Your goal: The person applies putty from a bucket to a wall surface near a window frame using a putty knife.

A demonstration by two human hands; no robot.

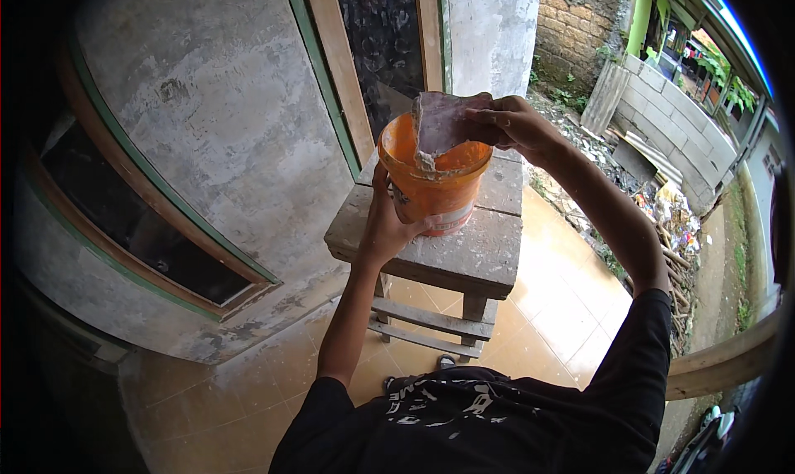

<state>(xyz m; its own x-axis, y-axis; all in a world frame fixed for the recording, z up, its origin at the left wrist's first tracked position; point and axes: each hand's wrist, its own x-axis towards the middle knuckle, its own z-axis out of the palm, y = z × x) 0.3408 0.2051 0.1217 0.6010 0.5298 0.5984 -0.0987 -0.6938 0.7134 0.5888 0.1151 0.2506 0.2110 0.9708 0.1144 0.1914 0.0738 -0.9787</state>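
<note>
An orange plastic bucket (443, 194), smeared with pale residue, stands on a worn wooden stool (464, 259). My left hand (391, 224) is wrapped round its left side, the thumb pressed on the lower front. Above the bucket's mouth my right hand (517, 126) pinches a flat, greyish scraper sheet (451, 120) by its right edge. The sheet is coated with whitish paste, and its lower left corner rests at the near rim, where a lump of paste clings. What lies at the bottom of the bucket is hidden.
A patchy plastered wall (224, 85) with a wood-framed window (149, 201) runs along the left. Tan floor tiles (546, 308) surround the stool. Rubble and sticks (675, 259) lie to the right, before a grey block wall (679, 114). A wooden rail (720, 362) is at lower right.
</note>
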